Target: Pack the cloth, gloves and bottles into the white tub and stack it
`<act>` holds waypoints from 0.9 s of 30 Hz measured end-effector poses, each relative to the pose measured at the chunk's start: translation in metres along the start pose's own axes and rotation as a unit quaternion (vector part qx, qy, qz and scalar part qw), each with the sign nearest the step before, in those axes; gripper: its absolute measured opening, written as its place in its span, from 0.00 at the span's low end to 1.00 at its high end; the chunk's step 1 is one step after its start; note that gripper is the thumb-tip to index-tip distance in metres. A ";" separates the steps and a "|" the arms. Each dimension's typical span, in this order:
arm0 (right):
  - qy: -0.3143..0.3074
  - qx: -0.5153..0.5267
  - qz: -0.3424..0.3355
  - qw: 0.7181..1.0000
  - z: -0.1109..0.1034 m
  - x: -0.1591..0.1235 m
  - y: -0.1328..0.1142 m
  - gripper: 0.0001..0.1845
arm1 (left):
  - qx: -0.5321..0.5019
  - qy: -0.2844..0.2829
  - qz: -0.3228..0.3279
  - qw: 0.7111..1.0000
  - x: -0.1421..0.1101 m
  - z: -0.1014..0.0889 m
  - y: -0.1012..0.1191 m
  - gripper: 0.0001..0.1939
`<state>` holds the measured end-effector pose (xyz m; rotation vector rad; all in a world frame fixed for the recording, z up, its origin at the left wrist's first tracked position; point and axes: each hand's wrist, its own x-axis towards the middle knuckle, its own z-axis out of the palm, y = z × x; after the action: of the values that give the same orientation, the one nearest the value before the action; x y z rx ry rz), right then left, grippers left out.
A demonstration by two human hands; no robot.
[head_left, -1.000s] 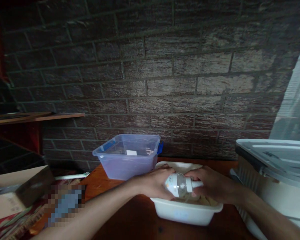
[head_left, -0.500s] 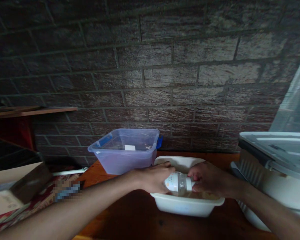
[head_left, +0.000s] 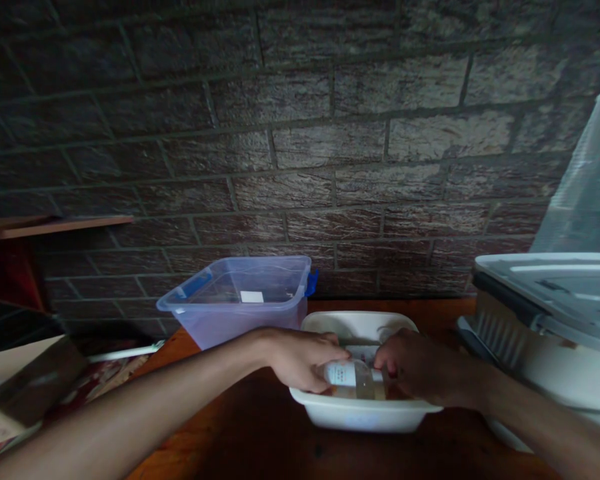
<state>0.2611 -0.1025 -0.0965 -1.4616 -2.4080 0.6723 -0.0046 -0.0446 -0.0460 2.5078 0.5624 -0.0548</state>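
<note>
A clear plastic bottle (head_left: 364, 381) with a white label and a pale cap lies on its side, low inside a white basin (head_left: 363, 419). My left hand (head_left: 307, 363) is wrapped round the bottle's label end. At the cap end, my right hand (head_left: 413, 363) has its fingers curled in against the bottle; part of the grip is hidden. Behind the bottle, between my hands, a whitish patch shows in the basin, but I cannot make out what it is. The basin stands on a brown wooden table (head_left: 260, 433).
Left of the basin stands a translucent purple tub (head_left: 250, 320) with blue clips. A large white lidded container (head_left: 555, 333) is on the right. An open cardboard box (head_left: 25, 380) sits at far left, below a wooden shelf (head_left: 55, 228). A brick wall (head_left: 300, 147) rises behind.
Both hands have lowered the bottle deeper into the basin. My view has shifted slightly to the right.
</note>
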 end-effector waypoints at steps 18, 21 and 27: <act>0.005 -0.090 0.007 0.996 -0.011 -0.011 0.005 0.10 | 0.071 0.034 -0.046 0.996 -0.014 -0.005 0.014 0.20; 0.015 -0.071 -0.007 0.997 -0.008 -0.012 0.009 0.10 | 0.057 0.034 -0.051 0.996 -0.013 -0.003 0.012 0.17; 0.010 -0.063 -0.031 0.998 -0.001 -0.007 0.018 0.12 | 0.051 0.035 -0.054 0.997 -0.011 -0.001 0.010 0.18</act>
<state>0.2791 -0.1015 -0.1041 -1.4268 -2.5086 0.4983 -0.0105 -0.0560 -0.0387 2.5840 0.7420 -0.0374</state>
